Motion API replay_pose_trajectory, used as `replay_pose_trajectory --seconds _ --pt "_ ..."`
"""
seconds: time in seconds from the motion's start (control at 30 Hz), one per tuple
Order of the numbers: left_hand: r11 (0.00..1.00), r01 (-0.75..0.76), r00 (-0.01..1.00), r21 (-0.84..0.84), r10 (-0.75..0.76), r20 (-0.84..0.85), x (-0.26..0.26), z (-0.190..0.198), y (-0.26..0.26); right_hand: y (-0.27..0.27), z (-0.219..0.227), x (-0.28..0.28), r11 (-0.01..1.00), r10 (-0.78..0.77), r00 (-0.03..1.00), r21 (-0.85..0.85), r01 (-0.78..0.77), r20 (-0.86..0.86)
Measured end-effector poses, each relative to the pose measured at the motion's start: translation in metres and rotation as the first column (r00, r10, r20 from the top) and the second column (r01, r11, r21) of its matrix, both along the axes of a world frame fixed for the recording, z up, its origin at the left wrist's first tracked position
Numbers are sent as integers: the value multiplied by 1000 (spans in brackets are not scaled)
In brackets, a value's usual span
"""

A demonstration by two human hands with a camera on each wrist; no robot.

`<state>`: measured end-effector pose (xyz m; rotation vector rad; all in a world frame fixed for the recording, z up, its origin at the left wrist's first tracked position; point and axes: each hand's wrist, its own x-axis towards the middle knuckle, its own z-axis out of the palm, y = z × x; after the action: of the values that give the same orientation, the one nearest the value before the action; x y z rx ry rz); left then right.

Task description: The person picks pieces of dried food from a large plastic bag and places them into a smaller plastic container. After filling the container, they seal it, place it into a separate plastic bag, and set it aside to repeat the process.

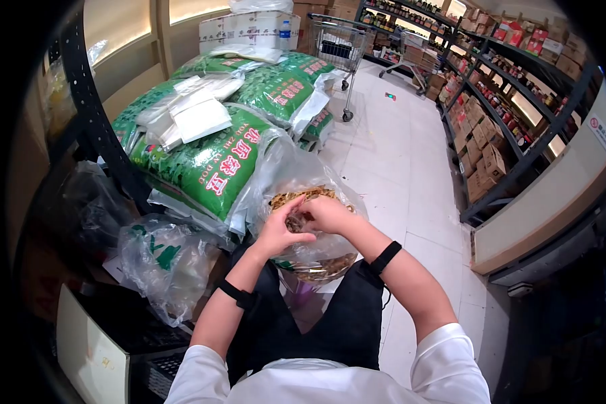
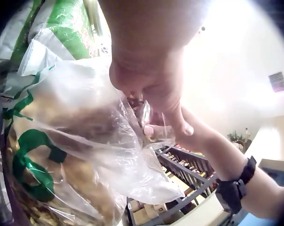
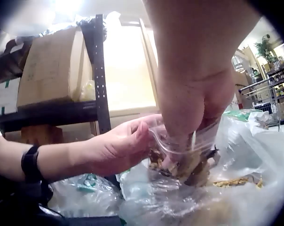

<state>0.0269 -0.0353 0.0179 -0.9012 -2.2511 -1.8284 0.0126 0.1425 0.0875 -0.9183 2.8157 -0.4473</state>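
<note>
The right hand (image 1: 326, 215) dips into a small clear bag (image 3: 168, 149), fingertips obscured, grip impossible to tell; the left hand (image 1: 279, 229) curves round it, thumb apart.

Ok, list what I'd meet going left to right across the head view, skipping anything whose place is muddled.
Crumpled plastic bag with green print, left hand, right hand, far shopping cart, cardboard boxes on the low shelf, no-smoking sign.
</note>
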Motion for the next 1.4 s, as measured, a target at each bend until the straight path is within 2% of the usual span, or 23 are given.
replay_pose_trajectory --seconds 0.07,0.17,0.23,0.27,0.33,0.37,0.4,0.47,0.53,0.6,0.63,0.7,0.73,0.8,0.9,0.93,1.0,1.13,1.2,1.23,1.3,1.33,1.4 --pt "999 5 1000 54 -5 -3 -5 -4 -2 -2 -10 -2 997 5 1000 -72 -6 -16" --pt "997 -1 999 -76 4 37 -10 0 -5 2 -26 -11 990 -19 988 -139 -3 -151" --pt "995 -4 997 -98 12 78 -12 3 -1 7 -6 -7 975 9 1000 -221 -10 -2" --pt "995 -10 997 -96 17 74 -13 4 -1 9 1 -5 976 15 1000 -218 -16 -6" --pt "997 -49 988 -55 56 145 -16 1 1 13 18 6 927 -80 996 -366 84 27" --pt "997 -71 980 -15 72 188 -17 0 1 16 34 12 935 -171 984 -305 180 58" --pt "997 -71 980 -11 72 188 -19 -1 0 22 36 13 936 -170 984 -302 179 57" --pt "986 -1 957 167 -48 285 -27 -3 -2 35 37 18 966 -106 950 -256 29 -292" --pt "975 25 940 222 -98 326 -31 1 -1 44 31 12 970 -67 966 -244 5 -250" --pt "984 68 946 165 -116 301 -33 10 -1 47 23 6 935 -26 994 -355 -14 -109" --pt "984 71 947 164 -118 300 -34 14 0 48 24 5 935 -29 994 -355 -12 -110" --pt "971 60 913 231 -147 380 -36 20 1 45 26 4 845 -224 930 -418 335 292" --pt "972 60 914 229 -146 379 -37 22 1 45 24 2 844 -223 930 -420 334 292" --pt "970 18 910 244 -117 398 -38 25 2 43 21 -1 828 -279 953 -475 300 116" --pt "943 -4 888 333 -150 435 -46 25 3 39 26 -5 840 -327 945 -451 303 25" --pt "943 -3 888 332 -150 435 -47 23 4 37 28 -4 839 -328 944 -452 304 26" --pt "869 74 896 490 -274 350 -47 20 5 35 33 -4 786 -345 939 -547 288 -3" --pt "892 142 817 430 -351 458 -51 14 8 38 35 -12 777 -341 939 -572 262 -34" --pt "893 116 828 435 -329 455 -49 20 11 36 35 -11 579 -387 914 -740 342 119" --pt "892 116 827 437 -330 455 -50 20 11 35 31 -12 581 -388 914 -738 343 120" --pt "883 106 847 456 -321 424 -50 22 12 33 19 -13 308 -355 904 -883 355 239" --pt "882 104 847 459 -321 423 -51 24 12 34 14 -14 312 -354 904 -882 354 238" --pt "936 112 863 334 -258 433 -51 26 11 32 2 -14 145 -75 842 -829 540 535"
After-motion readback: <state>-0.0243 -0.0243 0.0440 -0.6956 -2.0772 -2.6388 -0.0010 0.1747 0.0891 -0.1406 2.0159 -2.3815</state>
